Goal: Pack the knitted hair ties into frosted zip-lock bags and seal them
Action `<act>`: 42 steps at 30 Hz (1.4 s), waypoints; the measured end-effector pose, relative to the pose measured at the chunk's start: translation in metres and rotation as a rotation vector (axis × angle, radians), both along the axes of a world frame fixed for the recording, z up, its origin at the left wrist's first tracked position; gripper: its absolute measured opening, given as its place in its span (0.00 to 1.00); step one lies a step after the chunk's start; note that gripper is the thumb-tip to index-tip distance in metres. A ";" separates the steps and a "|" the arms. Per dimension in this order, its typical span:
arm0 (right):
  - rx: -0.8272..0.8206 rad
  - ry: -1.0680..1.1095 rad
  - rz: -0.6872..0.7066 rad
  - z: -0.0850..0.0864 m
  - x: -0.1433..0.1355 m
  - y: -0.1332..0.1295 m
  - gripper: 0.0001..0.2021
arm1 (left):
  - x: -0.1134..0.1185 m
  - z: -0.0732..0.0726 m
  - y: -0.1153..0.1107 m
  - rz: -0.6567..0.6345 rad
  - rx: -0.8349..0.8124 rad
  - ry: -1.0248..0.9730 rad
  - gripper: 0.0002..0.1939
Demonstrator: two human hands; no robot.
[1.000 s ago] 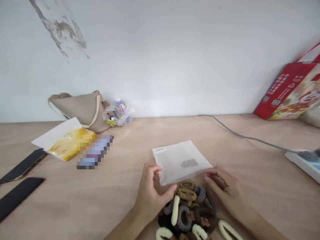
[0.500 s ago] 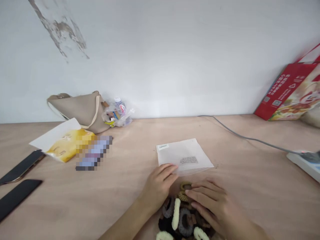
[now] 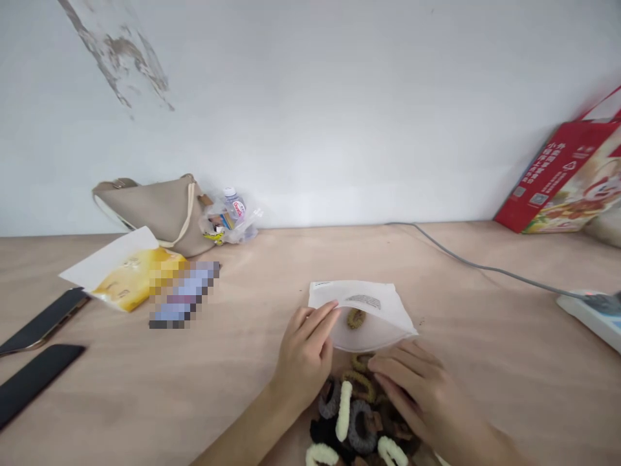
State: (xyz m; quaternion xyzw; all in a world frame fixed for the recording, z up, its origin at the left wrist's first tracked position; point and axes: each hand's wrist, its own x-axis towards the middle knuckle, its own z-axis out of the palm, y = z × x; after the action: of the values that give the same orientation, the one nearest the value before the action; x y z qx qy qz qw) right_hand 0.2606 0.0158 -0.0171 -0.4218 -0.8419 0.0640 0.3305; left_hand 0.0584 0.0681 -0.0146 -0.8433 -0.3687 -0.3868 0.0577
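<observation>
— What has changed since half a second ago?

— The frosted pouch (image 3: pixel 371 317), which lay flat, now has its near mouth lifted, and a mustard hair tie (image 3: pixel 356 318) shows inside it. The left hand (image 3: pixel 305 356) has slid up to the pouch's left edge.

— How do the hands stand?

— The left hand's fingers (image 3: pixel 324 313) lie extended against the pouch's lip and seem to pinch it, though the thumb is hidden. The right hand (image 3: pixel 417 391) lies spread and loose over the pile of hair ties (image 3: pixel 352 414), fingertips just short of the pouch mouth. I cannot tell whether it grips a tie, as the palm covers that part.

— What is hard to see?

— The pile runs off the bottom edge of the view, and the right hand hides its right side. The pouch's print is too small to read. A patch beside the yellow packet (image 3: pixel 130 279) is pixelated.

— Anything else on the tabletop (image 3: pixel 272 272)?

— A beige handbag (image 3: pixel 155 210) by the wall, two dark phones (image 3: pixel 41 349) at left, a grey cable (image 3: pixel 475 265), and a red box (image 3: pixel 567 178) cut off at the right.
</observation>
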 end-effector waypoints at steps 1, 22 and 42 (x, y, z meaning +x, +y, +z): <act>-0.030 -0.023 -0.005 0.000 -0.003 0.000 0.11 | 0.000 0.001 0.000 0.012 0.010 -0.007 0.23; 0.232 0.082 -0.061 -0.001 -0.004 0.008 0.12 | 0.006 0.018 -0.010 0.012 -0.017 -0.013 0.24; -0.245 -0.105 0.079 0.014 -0.009 -0.007 0.14 | -0.005 0.024 0.002 0.127 0.055 0.041 0.25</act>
State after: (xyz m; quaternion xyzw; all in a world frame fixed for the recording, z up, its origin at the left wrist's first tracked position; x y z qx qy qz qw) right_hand 0.2519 0.0086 -0.0027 -0.4285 -0.8597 0.1572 0.2294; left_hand 0.0530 0.0702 0.0090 -0.8241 -0.4093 -0.3750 0.1128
